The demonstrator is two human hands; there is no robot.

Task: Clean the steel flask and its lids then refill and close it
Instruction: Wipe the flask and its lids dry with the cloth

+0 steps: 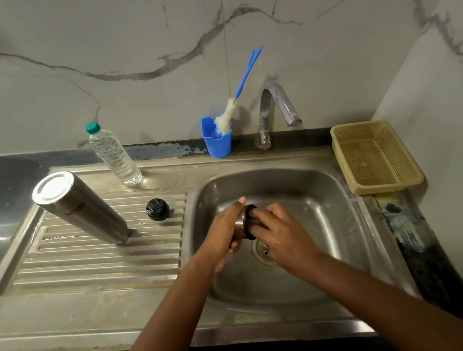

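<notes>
Both hands meet over the sink (340, 192) — the left hand (224, 230) grips the steel cup lid (244, 222), the right hand (279, 233) has fingers curled into it. The steel flask (76, 208) stands inverted on the drainboard (91, 264), the black stopper (157, 209) beside it.

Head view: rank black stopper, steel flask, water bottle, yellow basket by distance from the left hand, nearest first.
1. Black stopper, on the drainboard just left of the left hand.
2. Steel flask, upside down, farther left on the drainboard.
3. Water bottle, back left by the wall.
4. Yellow basket, on the counter right of the sink.
Flask and bottle are close to call.
</notes>
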